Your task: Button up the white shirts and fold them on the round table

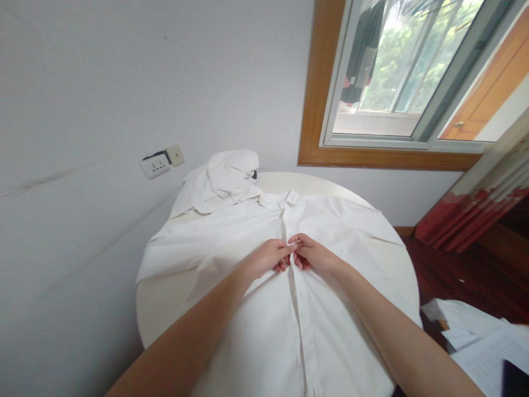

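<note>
A white button-up shirt (pixel 256 325) lies spread front side up on a round white table (pixel 165 309), its collar toward the wall and its sleeves out to both sides. My left hand (pixel 274 256) pinches one edge of the front opening at chest height. Close against it, my right hand (pixel 306 252) grips the other edge, thumb and fingers together. The fingertips of both hands meet at the placket. Whatever button sits between them is too small to make out. Above the hands the placket runs up to the collar; below them the opening shows a gap.
A heap of white cloth (pixel 223 182) rests at the table's back left by the wall, near a power socket (pixel 155 165). A wood-framed window (pixel 309 110) is at the back right. Red and white curtains (pixel 450 220) and printed papers (pixel 496 353) are on the right.
</note>
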Tool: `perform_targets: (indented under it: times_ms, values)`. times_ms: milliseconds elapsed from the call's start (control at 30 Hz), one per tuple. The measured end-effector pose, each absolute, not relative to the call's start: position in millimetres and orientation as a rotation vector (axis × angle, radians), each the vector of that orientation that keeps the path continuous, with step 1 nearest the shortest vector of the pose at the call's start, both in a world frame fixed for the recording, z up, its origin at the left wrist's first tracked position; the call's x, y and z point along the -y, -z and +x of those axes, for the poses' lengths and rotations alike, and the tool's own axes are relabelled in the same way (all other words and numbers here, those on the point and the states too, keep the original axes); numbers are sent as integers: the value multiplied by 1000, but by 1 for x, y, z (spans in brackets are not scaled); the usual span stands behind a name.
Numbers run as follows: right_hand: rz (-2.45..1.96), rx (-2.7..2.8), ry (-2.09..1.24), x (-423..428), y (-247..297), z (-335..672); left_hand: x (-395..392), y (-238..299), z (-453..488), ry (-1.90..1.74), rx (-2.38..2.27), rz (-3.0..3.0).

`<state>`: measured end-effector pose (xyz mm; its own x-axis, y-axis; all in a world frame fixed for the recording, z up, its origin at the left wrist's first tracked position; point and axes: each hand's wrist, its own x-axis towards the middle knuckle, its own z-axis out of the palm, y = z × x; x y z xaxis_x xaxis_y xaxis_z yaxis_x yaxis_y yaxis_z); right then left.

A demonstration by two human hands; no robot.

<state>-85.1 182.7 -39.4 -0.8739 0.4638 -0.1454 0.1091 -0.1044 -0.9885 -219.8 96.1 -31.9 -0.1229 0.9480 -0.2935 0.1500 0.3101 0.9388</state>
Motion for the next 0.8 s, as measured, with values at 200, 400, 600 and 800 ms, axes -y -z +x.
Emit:
perform_targets:
  times_ms: [200, 400, 600, 800]
  values:
    - [-646, 1963, -2056, -183, 40, -82, -94, 31, -222, -882, -1508, 1069]
    - [-652, 1938, -2108, -184, 41, -81, -91, 26, -216, -792, -1696, 1238]
    - [-657, 1895, -2166, -186, 42, -81, -90, 30, -218, -802, -1687, 1315]
    - [-746, 1946, -2132, -186, 31, -77, -91, 34, -220, -797, -1728, 1336]
